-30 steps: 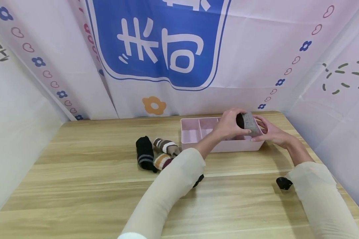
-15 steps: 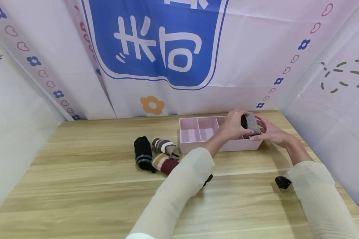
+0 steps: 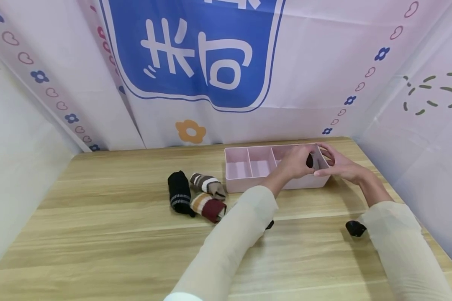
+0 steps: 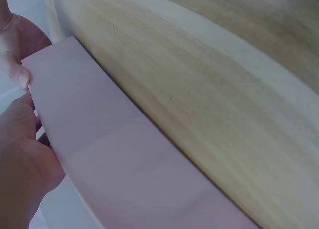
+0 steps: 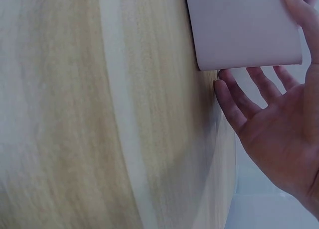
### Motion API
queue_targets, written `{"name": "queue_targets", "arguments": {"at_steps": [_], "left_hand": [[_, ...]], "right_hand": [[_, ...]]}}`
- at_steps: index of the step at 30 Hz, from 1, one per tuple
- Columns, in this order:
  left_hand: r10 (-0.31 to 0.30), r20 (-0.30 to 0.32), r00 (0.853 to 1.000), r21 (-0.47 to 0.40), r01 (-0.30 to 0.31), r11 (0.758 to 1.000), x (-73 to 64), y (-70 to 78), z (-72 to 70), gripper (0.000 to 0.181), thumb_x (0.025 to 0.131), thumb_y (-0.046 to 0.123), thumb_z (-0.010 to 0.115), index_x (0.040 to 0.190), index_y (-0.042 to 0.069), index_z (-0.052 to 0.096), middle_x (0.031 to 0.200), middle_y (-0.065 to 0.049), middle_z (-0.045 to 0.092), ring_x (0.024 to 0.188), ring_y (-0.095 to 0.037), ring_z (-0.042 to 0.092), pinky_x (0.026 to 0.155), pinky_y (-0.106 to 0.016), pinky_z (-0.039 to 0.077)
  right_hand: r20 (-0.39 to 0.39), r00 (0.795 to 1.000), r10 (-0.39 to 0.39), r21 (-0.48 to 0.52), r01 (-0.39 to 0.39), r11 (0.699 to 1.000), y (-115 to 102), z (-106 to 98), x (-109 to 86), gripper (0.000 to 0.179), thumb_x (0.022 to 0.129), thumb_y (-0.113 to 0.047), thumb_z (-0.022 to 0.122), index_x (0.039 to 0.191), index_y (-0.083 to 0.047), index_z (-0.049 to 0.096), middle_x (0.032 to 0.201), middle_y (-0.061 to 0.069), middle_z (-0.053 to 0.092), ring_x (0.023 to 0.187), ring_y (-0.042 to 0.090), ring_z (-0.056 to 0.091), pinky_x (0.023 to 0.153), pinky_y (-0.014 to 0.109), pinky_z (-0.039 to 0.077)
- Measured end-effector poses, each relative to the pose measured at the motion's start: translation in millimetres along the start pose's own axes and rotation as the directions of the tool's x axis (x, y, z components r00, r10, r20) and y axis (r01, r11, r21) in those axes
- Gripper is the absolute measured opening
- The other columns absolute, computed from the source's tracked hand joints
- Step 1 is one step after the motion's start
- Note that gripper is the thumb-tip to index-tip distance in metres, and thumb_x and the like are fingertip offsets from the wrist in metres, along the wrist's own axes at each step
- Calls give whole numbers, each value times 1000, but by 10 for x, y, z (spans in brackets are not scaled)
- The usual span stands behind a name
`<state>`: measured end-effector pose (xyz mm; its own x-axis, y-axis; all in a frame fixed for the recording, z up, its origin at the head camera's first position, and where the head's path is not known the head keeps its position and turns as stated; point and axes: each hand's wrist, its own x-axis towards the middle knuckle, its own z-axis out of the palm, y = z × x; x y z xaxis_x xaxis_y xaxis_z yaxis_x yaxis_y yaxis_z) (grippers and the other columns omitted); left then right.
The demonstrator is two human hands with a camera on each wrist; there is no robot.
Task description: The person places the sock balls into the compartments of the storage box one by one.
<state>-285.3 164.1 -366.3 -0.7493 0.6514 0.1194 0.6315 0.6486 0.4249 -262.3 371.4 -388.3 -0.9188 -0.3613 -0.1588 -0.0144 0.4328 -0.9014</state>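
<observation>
A pink divided storage box (image 3: 263, 184) stands near the back of the table. My left hand (image 3: 295, 162) reaches into its rightmost part, gripping a grey rolled sock with a dark opening (image 3: 309, 161); the fingers hide much of it. At the box's right end, my right hand (image 3: 344, 169) holds the corner, thumb by the front rim and fingers along the end wall (image 5: 249, 55). Left of the box lie a black rolled sock (image 3: 180, 193), a brown-and-white striped one (image 3: 208, 184), and a maroon one with orange and white stripes (image 3: 211, 207).
Two left compartments of the box show bare floors behind a divider (image 3: 249, 163). Small black pieces (image 3: 355, 228) show at both sleeves. A printed cloth (image 3: 309, 62) hangs behind the wooden table (image 3: 98, 234).
My left hand has moved slightly right and down, lowering the grey sock into the box's right part. The right hand stays at the box's end. The maroon sock is now less covered by the sleeve.
</observation>
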Motion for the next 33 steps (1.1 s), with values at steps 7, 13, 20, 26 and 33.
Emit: {"name": "queue_targets", "arguments": {"at_steps": [7, 13, 20, 26, 33], "left_hand": [[-32, 41, 999, 31, 31, 999, 25, 8, -14, 50, 90, 22, 83, 136, 14, 65, 139, 0, 63, 132, -13, 55, 108, -23, 43], [-12, 74, 997, -4, 13, 1000, -7, -3, -83, 52, 92, 23, 81, 139, 12, 62, 141, -2, 62, 131, -14, 55, 106, -22, 44], [87, 39, 995, -113, -82, 990, -139, -75, -385, 54, 93, 21, 80, 140, 2, 61, 138, -9, 62, 129, -19, 55, 108, -22, 42], [144, 19, 989, -136, -140, 981, -413, -281, -752, 52, 94, 17, 77, 141, 0, 59, 145, -13, 59, 139, -25, 50, 117, -27, 36], [153, 21, 988, -169, -148, 974, -819, -580, -999, 52, 94, 18, 77, 140, 2, 60, 146, -12, 57, 139, -26, 49, 118, -32, 37]], "right_hand": [[0, 1000, 4, 4, -4, 1000, -25, 11, 11, 110, 90, -6, 74, 166, -10, -5, 171, 25, -4, 154, 52, 5, 120, 68, 16], [8, 1000, 9, -3, -9, 1000, -17, 20, 22, 110, 91, -7, 74, 166, -11, -6, 171, 26, -4, 154, 53, 4, 120, 69, 16], [-3, 1000, 10, -32, -10, 999, -9, 23, 21, 110, 89, -8, 76, 166, -11, -3, 170, 27, -4, 154, 54, 2, 120, 71, 13], [-17, 1000, -8, -41, 7, 999, -14, 15, 8, 109, 88, -6, 76, 166, -8, -1, 170, 29, 1, 153, 54, 6, 121, 68, 12], [-23, 1000, -12, -46, 11, 999, -16, 16, -13, 110, 88, -4, 76, 166, -8, -2, 169, 32, 0, 153, 56, 4, 120, 69, 11]]}}
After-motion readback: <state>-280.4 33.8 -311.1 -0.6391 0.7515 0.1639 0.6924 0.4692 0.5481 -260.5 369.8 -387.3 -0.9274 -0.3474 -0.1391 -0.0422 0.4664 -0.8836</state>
